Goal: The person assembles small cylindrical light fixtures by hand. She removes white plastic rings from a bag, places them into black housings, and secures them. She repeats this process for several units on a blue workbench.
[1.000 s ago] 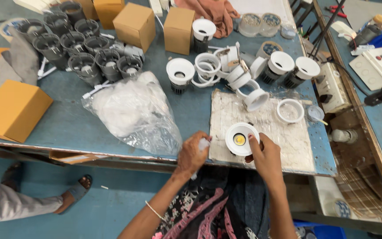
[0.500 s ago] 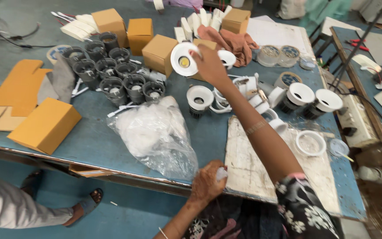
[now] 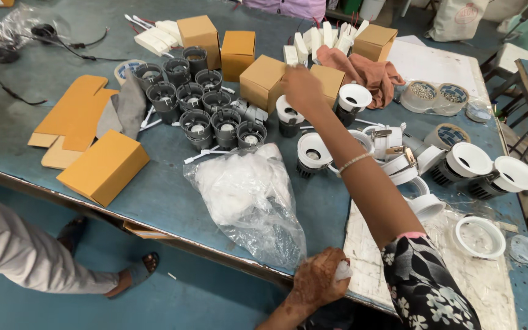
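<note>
My right hand (image 3: 304, 88) reaches far across the blue table (image 3: 154, 189), its back towards me. It hovers over a white-rimmed downlight (image 3: 288, 116) standing beside two brown boxes (image 3: 263, 80). Whether the fingers still grip that lamp is hidden. My left hand (image 3: 316, 282) rests at the near table edge, closed on a small white piece (image 3: 343, 271). Close to it lies a crumpled clear plastic bag (image 3: 245, 195). More white-rimmed downlights (image 3: 313, 153) and loose white rings (image 3: 426, 205) lie to the right of my arm.
Several dark grey lamp housings (image 3: 200, 107) stand in a cluster at back left. Flat and folded brown cartons (image 3: 102, 165) lie at left. A worn white board (image 3: 484, 281), a reddish cloth (image 3: 368, 70) and tape rolls (image 3: 435, 95) are at right. Another person's leg and sandal (image 3: 44, 263) are below left.
My right hand carried the white-rimmed downlight from the board near me out to the far boxes, where it now stands under the hand. My left hand stayed at the table edge.
</note>
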The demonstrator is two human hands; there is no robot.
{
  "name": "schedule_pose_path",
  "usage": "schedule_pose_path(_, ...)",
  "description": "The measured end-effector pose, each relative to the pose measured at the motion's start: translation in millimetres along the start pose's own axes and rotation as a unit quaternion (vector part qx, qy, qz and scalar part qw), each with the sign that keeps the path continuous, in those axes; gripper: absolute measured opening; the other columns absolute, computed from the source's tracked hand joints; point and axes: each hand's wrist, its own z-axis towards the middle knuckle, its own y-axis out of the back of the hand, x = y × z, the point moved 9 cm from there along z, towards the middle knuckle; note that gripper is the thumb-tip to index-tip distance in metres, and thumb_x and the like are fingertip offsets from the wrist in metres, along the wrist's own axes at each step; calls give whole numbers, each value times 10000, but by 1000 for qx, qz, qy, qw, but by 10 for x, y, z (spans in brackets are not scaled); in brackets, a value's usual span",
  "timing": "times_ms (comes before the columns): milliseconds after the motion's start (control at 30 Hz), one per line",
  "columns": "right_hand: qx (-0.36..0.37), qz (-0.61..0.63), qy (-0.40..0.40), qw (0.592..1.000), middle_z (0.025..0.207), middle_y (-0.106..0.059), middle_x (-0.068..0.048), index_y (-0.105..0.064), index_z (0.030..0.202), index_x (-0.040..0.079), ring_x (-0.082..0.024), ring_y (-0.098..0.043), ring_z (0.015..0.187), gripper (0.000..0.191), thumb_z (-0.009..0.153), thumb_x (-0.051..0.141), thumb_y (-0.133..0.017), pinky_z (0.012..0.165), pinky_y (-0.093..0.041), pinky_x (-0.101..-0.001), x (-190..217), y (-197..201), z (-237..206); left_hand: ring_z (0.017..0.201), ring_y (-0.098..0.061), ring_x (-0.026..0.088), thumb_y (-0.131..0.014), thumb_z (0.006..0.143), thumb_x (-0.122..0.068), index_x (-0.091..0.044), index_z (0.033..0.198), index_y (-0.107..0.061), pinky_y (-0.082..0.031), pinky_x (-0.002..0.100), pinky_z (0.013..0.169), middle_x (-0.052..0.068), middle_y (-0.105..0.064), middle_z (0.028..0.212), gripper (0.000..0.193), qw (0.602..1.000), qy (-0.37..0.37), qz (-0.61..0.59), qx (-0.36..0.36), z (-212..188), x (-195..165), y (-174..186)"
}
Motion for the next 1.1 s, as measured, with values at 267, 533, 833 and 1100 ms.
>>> schedule_pose_path(267,260,52,94,959,1265,-655,-163,-640,1293,206,-374,-603,1211,417,881,211,-701,992,-493,-492,868,-977,148,842,-697,319,-711,778,-195,-67,1040,-629,-564,461,708,112,-668,967,303,999,24,24,43,-98,181,-205)
schedule_pose_path(533,183,-37,41,982,1141,-707,-174,-717,1084,86,-359,-668,1085,354,755,172,-817,896,-542,-461,785,-839,258,839,-698,303,-719,766,-197,-65,1059,-631,-573,420,719,109,-665,984,333,999,5,37,34,-99,161,-185)
schedule_pose_path(833,208,43,14,977,909,-716,-266,-710,866,-64,-392,-714,889,593,753,481,-915,828,-568,-443,430,-810,156,745,-693,243,-706,898,-193,-101,960,-624,-544,373,630,64,-659,870,138,998,-25,57,-21,-50,7,-3)
schedule_pose_path(1100,304,-53,46,950,1280,-631,-236,-583,1264,-25,-441,-558,1243,442,859,145,-635,1066,-333,-676,705,-1004,-52,722,-683,249,-697,909,-190,-95,939,-618,-540,372,612,67,-647,849,127,999,-20,47,-11,-32,5,12)
